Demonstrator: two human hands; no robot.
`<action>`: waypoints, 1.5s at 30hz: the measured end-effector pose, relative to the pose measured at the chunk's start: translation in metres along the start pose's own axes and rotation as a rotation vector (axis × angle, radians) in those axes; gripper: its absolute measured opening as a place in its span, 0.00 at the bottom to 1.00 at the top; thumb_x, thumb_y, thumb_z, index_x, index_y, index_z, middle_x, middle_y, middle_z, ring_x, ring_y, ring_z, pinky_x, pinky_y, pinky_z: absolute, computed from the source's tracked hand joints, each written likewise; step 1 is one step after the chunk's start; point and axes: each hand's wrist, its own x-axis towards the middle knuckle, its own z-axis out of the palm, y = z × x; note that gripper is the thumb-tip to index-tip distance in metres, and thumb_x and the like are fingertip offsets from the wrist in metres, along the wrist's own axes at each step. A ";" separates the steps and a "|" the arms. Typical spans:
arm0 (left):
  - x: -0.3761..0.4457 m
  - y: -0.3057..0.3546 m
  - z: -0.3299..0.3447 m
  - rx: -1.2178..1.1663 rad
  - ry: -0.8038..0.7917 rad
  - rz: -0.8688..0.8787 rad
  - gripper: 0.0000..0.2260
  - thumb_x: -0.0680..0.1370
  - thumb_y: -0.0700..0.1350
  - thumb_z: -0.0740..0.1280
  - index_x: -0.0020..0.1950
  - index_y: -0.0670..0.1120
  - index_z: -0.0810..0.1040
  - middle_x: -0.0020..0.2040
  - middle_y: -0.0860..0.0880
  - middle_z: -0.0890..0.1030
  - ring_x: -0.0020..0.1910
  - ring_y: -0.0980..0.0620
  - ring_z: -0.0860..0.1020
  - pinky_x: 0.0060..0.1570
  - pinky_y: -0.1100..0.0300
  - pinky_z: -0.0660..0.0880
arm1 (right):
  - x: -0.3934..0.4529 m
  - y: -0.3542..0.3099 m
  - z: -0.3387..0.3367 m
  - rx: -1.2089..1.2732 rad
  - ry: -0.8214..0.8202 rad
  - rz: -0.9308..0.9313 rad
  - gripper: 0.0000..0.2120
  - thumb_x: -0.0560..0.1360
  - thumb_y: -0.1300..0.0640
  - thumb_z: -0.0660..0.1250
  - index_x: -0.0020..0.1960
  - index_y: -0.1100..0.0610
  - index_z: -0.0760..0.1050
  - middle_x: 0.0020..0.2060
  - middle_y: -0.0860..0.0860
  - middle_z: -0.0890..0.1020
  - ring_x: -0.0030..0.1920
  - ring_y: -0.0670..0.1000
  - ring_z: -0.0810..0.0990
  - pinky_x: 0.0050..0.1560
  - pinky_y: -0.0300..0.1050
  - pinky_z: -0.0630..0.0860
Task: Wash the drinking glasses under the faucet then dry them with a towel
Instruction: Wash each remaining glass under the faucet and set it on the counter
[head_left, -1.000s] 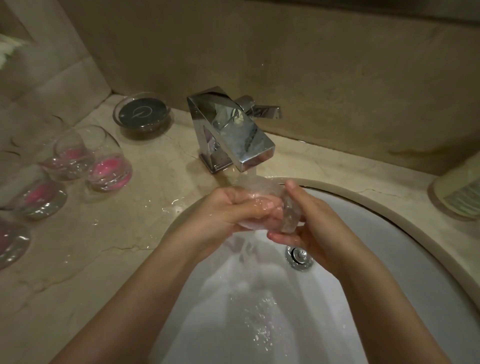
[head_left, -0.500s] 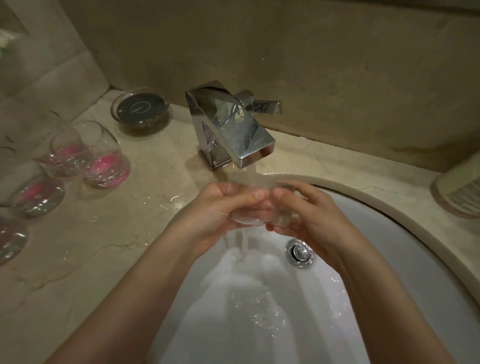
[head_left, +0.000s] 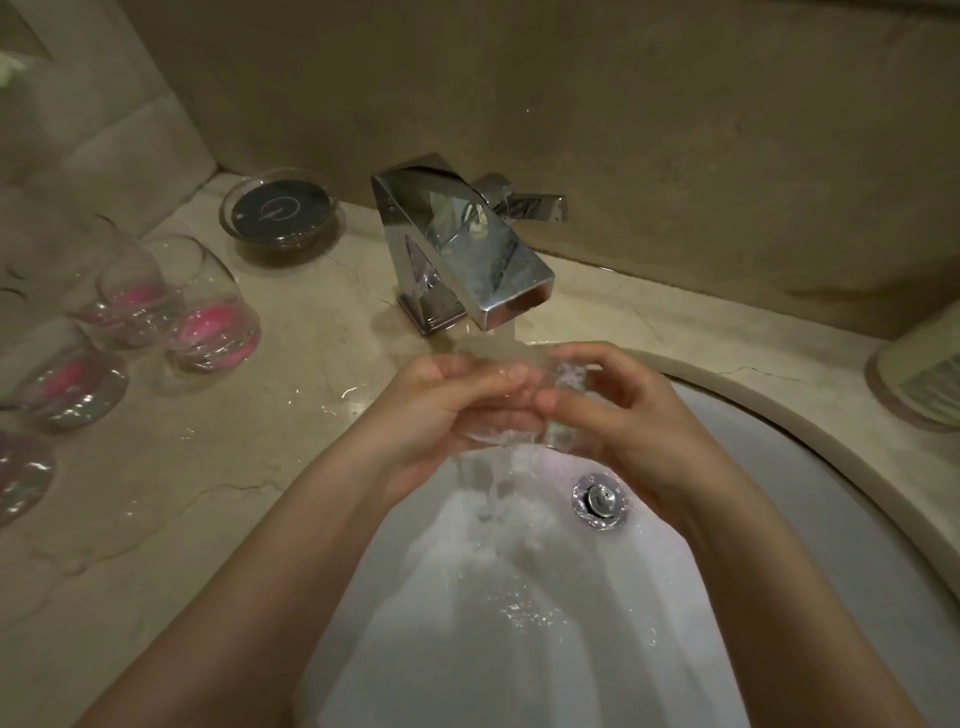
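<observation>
A clear drinking glass (head_left: 511, 428) sits between both hands under the running chrome faucet (head_left: 470, 249). My left hand (head_left: 441, 410) grips it from the left, fingers curled over it. My right hand (head_left: 623, 415) holds it from the right, thumb and fingers wrapped round it. Water pours off the glass into the white sink (head_left: 779, 467). Several more clear glasses with pink bases (head_left: 213, 327) stand on the counter to the left.
A glass soap dish with a dark insert (head_left: 280, 213) stands left of the faucet. The marble counter (head_left: 156, 493) is wet near the basin. A labelled container (head_left: 919, 379) sits at the right edge. The drain (head_left: 600, 500) lies below my right hand.
Both hands have turned the glass under the stream; my right fingers now curl over its top. The view shifted slightly.
</observation>
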 end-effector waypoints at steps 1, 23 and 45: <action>0.000 0.000 -0.001 -0.019 0.006 -0.014 0.05 0.66 0.44 0.70 0.36 0.45 0.86 0.38 0.46 0.85 0.37 0.52 0.84 0.45 0.58 0.81 | -0.001 0.000 -0.001 -0.038 0.013 -0.021 0.18 0.66 0.58 0.77 0.54 0.53 0.80 0.55 0.56 0.81 0.53 0.54 0.83 0.49 0.53 0.82; -0.004 -0.006 0.001 -0.056 -0.004 -0.007 0.05 0.65 0.42 0.70 0.36 0.45 0.86 0.34 0.47 0.84 0.33 0.53 0.83 0.44 0.60 0.80 | -0.008 -0.009 0.004 -0.039 0.053 0.042 0.18 0.66 0.63 0.76 0.54 0.55 0.80 0.53 0.57 0.81 0.52 0.55 0.83 0.40 0.44 0.82; 0.002 -0.006 0.000 -0.100 0.044 -0.014 0.04 0.66 0.43 0.70 0.35 0.44 0.84 0.34 0.48 0.84 0.32 0.53 0.83 0.45 0.57 0.78 | -0.005 0.000 0.008 0.021 0.079 0.062 0.17 0.63 0.60 0.77 0.51 0.53 0.80 0.49 0.57 0.83 0.48 0.54 0.83 0.44 0.48 0.82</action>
